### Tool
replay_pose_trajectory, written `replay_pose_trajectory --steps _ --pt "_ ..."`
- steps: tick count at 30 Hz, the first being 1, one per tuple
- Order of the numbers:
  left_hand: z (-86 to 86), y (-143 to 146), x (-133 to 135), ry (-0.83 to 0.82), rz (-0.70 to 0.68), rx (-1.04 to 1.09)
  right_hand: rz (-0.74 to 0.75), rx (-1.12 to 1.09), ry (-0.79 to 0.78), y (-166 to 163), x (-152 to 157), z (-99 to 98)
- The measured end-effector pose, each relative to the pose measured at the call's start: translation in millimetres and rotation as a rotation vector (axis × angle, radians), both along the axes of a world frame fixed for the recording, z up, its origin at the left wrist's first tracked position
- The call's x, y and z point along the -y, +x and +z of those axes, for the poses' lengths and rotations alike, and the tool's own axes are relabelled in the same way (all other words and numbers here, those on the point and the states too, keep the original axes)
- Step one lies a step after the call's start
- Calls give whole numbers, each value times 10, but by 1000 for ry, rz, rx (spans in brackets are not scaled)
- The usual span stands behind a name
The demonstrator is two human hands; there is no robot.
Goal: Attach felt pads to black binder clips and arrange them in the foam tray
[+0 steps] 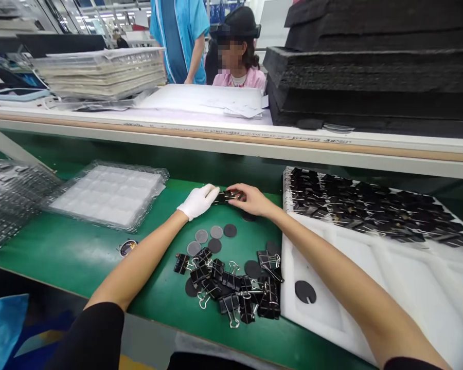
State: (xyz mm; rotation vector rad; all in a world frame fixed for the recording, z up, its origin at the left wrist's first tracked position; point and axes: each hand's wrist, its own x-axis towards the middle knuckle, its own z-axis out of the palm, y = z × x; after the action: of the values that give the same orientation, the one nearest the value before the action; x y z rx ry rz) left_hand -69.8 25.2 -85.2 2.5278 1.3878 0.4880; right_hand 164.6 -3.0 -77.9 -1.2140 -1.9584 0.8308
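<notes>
My left hand (pixel 200 201), in a white glove, has its fingers closed at the left end of a few black binder clips (pixel 223 197) near the back of the green work surface. My bare right hand (pixel 253 200) curls its fingers round the right end of the same clips. The exact grip is partly hidden by my fingers. Nearer to me lies a heap of loose black binder clips (pixel 231 282) with silver handles. Black discs (pixel 230 230) and clear discs (pixel 201 236) are scattered between the hands and the heap.
A white foam tray (pixel 332 308) at the right carries a notched black disc (pixel 305 292) and packed clips (pixel 351 200). Clear plastic trays (pixel 108 192) lie left. A small round part (pixel 128 248) sits beside my left forearm. Above runs a shelf edge (pixel 231 136); two people are beyond.
</notes>
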Motion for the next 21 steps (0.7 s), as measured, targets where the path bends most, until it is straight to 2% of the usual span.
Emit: replay_pose_trajectory --steps 3,6,16,21 --pt "-34 13 -12 105 72 -150 -81 -102 -73 -39 11 -176" --pt "-57 14 -34 129 104 -216 -64 -101 -117 -77 8 -252" --pt "-23 5 -43 178 30 -389 -112 -49 -131 -104 58 -201" --pt "8 6 -24 199 -3 -442 -94 -29 -53 -122 75 -187"
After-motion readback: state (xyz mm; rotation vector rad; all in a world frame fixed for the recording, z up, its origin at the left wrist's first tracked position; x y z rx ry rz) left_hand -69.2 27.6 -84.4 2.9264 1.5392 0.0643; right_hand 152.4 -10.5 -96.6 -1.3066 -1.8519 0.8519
